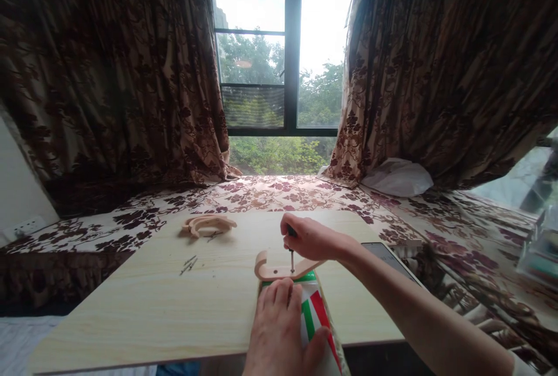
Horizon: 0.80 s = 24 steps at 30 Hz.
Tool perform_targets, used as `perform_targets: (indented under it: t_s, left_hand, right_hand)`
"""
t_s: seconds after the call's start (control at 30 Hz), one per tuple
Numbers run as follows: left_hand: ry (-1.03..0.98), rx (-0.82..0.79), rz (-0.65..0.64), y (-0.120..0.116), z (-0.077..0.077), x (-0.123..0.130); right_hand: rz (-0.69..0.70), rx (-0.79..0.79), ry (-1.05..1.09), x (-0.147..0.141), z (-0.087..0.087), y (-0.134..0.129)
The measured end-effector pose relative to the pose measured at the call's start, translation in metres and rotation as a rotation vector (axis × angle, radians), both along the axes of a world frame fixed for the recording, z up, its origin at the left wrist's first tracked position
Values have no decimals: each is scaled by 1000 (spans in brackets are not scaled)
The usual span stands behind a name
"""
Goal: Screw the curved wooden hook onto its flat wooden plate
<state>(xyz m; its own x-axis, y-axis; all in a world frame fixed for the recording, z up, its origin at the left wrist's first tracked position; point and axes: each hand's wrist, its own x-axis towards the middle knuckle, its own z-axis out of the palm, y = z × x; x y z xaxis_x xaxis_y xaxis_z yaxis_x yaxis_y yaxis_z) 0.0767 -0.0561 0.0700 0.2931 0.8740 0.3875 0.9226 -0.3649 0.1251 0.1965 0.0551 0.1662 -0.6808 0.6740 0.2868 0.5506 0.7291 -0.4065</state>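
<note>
A pale wooden piece with upturned ends (267, 271), like a hook or handle, rests partly on a white, green and red plastic package (310, 321) at the table's near edge. My right hand (307, 236) is closed around a dark-handled screwdriver (292, 257), held upright with its shaft reaching down to the wooden piece. One dark hole shows in the wood left of that spot. Laid over the package, my left hand (276, 318) has its fingers stretched forward to the wood's near side and its thumb spread on the package.
More curved wooden pieces (209, 225) lie at the table's back left, with several screws (189, 264) before them. A phone-like dark device (387, 260) lies at the right edge of the pale table (143, 306). Beyond are a floral-covered ledge (279, 190) and a white bag (399, 178).
</note>
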Motion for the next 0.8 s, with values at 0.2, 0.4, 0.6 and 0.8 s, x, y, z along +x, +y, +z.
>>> perform_targets:
  t_s: [0.2, 0.4, 0.6, 0.8]
  left_hand:
    - [-84, -257, 55, -7, 22, 8]
    - [-89, -254, 56, -7, 16, 6]
    - [-96, -248, 51, -7, 17, 6]
    - [-77, -214, 82, -7, 16, 7]
  right_hand:
    - [-124, 74, -33, -3, -8, -2]
    - [-197, 219, -153, 1, 0, -7]
    - [-190, 256, -259, 2, 2, -8]
    - [-259, 266, -351, -9, 14, -14]
